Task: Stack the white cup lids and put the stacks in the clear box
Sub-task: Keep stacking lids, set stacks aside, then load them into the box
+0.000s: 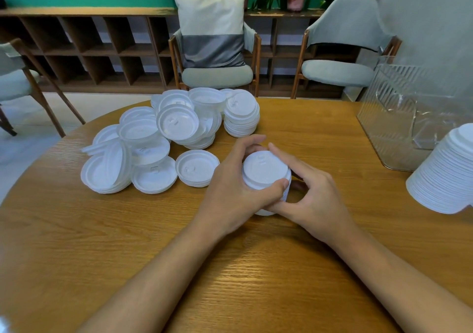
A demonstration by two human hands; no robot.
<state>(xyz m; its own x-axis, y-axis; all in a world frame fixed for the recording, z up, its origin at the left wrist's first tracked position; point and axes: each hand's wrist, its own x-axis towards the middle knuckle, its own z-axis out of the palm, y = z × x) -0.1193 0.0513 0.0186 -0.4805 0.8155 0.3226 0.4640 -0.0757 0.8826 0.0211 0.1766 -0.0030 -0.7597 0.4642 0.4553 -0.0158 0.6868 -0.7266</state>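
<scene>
A stack of white cup lids stands on the round wooden table, at its middle. My left hand grips the stack from the left, thumb across its near side. My right hand holds it from the right, fingers curled round the far and near sides. A loose pile of white lids spreads over the table's far left. A tall finished stack stands at the right edge. The clear box stands at the far right with nothing visible inside.
A short neat stack of lids stands at the pile's right end. Two single lids lie flat just left of my left hand. Chairs and a wooden shelf stand beyond the table.
</scene>
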